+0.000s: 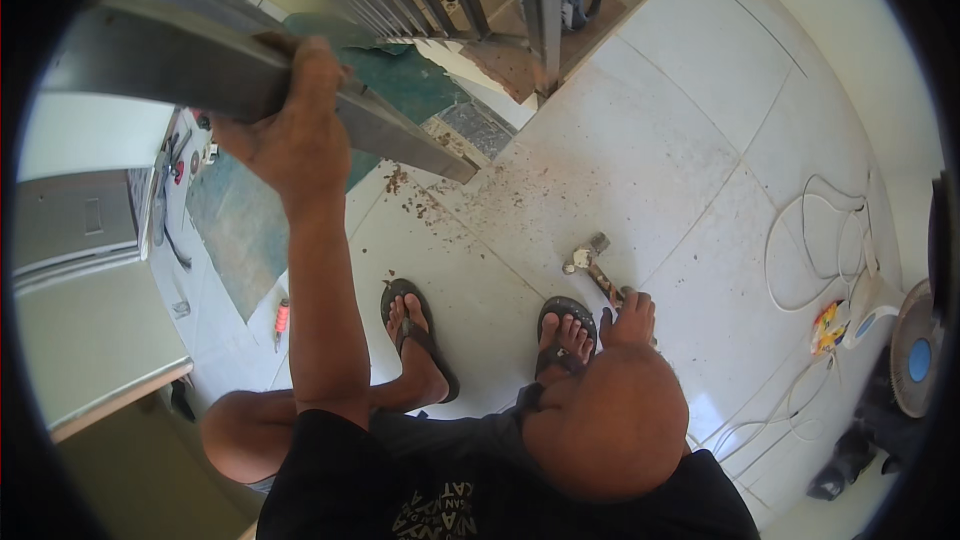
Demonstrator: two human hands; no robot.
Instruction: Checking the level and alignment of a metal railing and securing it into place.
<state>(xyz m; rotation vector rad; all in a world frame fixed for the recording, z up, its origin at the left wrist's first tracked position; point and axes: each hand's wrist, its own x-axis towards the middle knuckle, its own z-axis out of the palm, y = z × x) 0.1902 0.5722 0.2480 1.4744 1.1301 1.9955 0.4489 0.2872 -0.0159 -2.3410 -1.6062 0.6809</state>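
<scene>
We see crumbs of rubble (435, 208) strewn across the tiles (660, 155), so we judge that some chipping is done. Our left hand (305, 125) wraps firmly around the metal post (412, 140), its end near the rubble; whether it is fixed, and how much is left, we cannot tell. Our right hand (630, 320) looks closed over the handle of the hammer (597, 275), low by our foot (567, 330).

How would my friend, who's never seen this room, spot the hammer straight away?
Start with the pale tiled floor and find the person's right foot, in a dark sandal. Just beyond that sandal is the hammer, its handle running down to the right hand. Unlike the flat, dark sandal beside it, it has a chunky head, partly grey metal and partly whitish.
</scene>
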